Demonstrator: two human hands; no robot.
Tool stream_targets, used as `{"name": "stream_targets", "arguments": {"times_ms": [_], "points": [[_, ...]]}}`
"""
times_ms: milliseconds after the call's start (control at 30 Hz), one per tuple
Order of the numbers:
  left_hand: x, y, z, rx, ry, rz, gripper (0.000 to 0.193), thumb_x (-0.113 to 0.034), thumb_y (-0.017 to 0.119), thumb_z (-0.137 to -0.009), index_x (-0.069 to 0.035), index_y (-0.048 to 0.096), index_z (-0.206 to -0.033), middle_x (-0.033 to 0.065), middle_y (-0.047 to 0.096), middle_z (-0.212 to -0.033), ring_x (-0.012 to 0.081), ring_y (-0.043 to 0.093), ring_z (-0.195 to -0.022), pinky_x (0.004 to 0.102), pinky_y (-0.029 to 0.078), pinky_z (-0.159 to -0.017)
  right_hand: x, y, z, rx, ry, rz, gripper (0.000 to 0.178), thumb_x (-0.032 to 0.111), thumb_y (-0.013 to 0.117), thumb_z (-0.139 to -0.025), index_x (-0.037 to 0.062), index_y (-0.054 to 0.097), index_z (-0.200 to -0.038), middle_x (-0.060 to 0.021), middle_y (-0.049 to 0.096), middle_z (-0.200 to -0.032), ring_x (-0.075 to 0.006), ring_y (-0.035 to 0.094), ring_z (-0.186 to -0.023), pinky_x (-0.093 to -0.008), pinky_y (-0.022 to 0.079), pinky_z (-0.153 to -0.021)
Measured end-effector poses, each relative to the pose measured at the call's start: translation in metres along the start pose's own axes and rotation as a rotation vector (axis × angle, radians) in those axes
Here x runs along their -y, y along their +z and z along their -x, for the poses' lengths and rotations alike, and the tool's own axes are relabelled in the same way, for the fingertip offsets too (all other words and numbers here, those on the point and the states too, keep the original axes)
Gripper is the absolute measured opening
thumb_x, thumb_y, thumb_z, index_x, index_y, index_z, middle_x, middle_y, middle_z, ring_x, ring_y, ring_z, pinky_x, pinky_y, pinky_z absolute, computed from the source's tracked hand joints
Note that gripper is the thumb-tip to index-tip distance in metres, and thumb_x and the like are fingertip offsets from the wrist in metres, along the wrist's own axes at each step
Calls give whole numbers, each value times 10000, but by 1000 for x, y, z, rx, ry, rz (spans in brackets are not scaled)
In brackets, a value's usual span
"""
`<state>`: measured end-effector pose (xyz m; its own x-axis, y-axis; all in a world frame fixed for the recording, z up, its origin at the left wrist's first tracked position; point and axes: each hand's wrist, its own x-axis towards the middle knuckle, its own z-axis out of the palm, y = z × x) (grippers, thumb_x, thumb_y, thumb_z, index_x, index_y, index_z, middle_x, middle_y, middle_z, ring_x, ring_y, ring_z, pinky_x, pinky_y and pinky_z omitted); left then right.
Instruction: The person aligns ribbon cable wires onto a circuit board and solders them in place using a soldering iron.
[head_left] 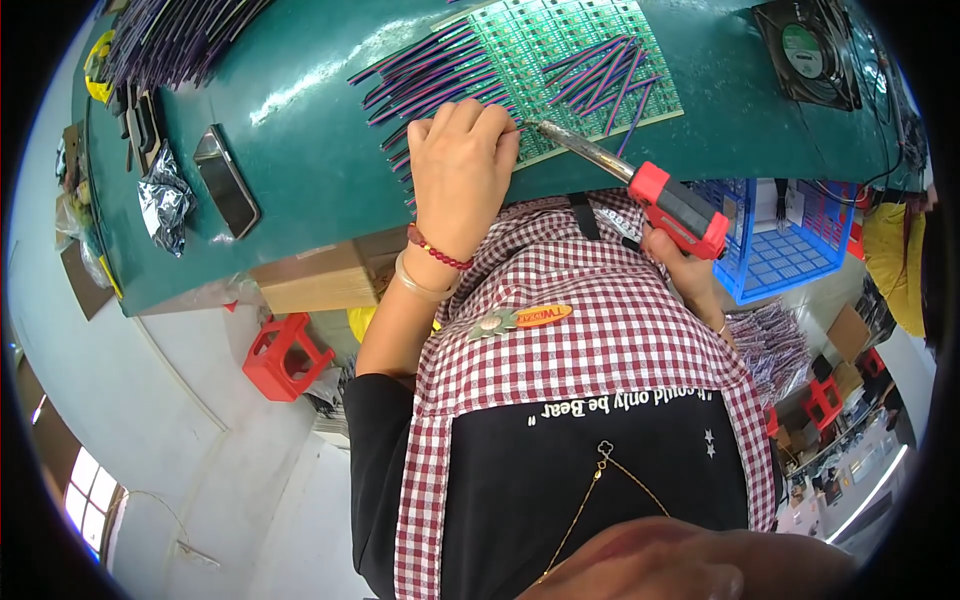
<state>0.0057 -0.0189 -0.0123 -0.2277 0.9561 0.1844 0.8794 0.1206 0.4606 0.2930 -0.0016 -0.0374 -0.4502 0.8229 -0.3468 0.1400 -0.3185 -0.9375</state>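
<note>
My left hand (pixel 462 165) is closed at the left part of a green circuit board panel (pixel 655 60), its fingertips pinched on a thin wire that the fingers mostly hide. In my right hand (pixel 688 272) is a red and black soldering gun (pixel 685 215), held by its grip. Its metal barrel points left, with the tip close to my left fingertips at the panel. A row of dark multicoloured wires (pixel 430 75) runs out from the panel's left side. More loose wires (pixel 600 80) lie across the panel's middle.
On the green table (pixel 310 160) lie a phone (pixel 226 182), crumpled foil (pixel 166 200) and a large wire bundle (pixel 175 40). A black fan (pixel 808 50) stands at the far right. Below the table edge are a blue crate (pixel 790 250), a cardboard box (pixel 318 280) and a red stool (pixel 285 355).
</note>
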Motion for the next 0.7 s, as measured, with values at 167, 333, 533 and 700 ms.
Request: {"name": "stream_targets", "arguments": {"times_ms": [167, 333, 533, 700], "points": [[-1, -1, -1, 11, -12, -2, 82, -92, 672, -730, -100, 591, -726, 10, 565, -729, 197, 547, -735, 349, 346, -682, 0, -8, -1, 101, -62, 185, 304, 96, 714, -800, 15, 627, -1080, -52, 651, -975, -127, 603, -877, -269, 485, -775], [-2, -2, -2, 26, -19, 0, 79, -88, 668, -731, -94, 589, -726, 16, 570, -731, 204, 549, -737, 350, 349, -678, 4, -2, 6, -23, -40, 70, 299, 90, 712, -801, 14, 628, -1078, -54, 653, -976, -128, 607, -875, -269, 487, -772], [-3, -3, -3, 34, -29, 4, 82, -91, 669, -731, -89, 587, -720, 23, 571, -729, 212, 550, -737, 352, 351, -678, 6, 0, 6, -16, -77, 145, 279, 76, 713, -792, 14, 636, -1053, -59, 658, -960, -132, 612, -856, -276, 489, -755], [-3, -4, -3, 39, -31, 6, 85, -90, 671, -730, -86, 587, -719, 28, 570, -726, 220, 549, -735, 356, 353, -676, 13, 3, -1, -13, -26, 132, 260, 67, 722, -767, 9, 648, -1010, -65, 662, -918, -135, 615, -815, -275, 485, -718]]}}
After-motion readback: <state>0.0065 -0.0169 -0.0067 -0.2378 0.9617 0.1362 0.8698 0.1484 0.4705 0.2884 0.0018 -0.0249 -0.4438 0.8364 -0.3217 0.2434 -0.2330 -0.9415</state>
